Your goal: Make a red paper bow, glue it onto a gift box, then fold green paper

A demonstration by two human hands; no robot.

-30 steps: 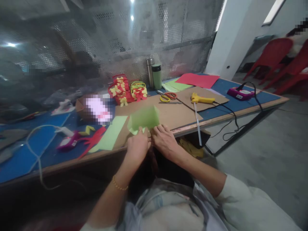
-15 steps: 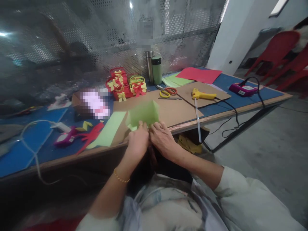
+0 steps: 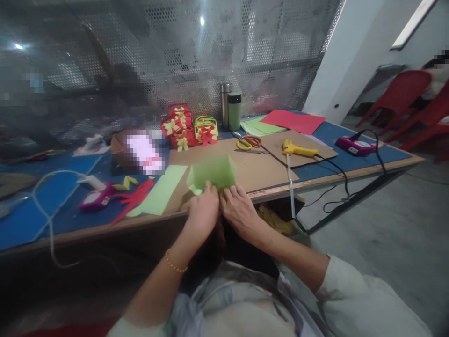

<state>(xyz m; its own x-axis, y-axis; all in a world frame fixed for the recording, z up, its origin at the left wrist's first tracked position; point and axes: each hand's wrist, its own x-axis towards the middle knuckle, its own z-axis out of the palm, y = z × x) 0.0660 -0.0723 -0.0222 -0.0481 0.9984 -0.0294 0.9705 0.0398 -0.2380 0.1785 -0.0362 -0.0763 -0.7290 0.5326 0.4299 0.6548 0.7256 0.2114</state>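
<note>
A folded piece of light green paper [image 3: 212,172] stands at the table's front edge, its sides bent up. My left hand [image 3: 205,205], with a ring and a beaded bracelet, is closed on the paper's near left edge. Beside it, my right hand [image 3: 238,206] pinches the near right edge, fingers curled. The fingertips are partly hidden by the hands and the paper is slightly blurred. Left of the paper lies a flat green strip [image 3: 164,192], beside a red cut paper piece [image 3: 138,199].
Scissors [image 3: 249,142] and a yellow glue gun [image 3: 298,149] with a glue stick lie on brown cardboard [image 3: 266,166]. Small red paper baskets [image 3: 179,128], a green bottle [image 3: 234,111], red sheets [image 3: 294,120] and purple power boxes [image 3: 355,146] are farther off. Cords hang over the front edge.
The camera view has shifted slightly, so the table's contents appear a little lower. Both hands stay closed on the green paper, which looks tipped slightly differently.
</note>
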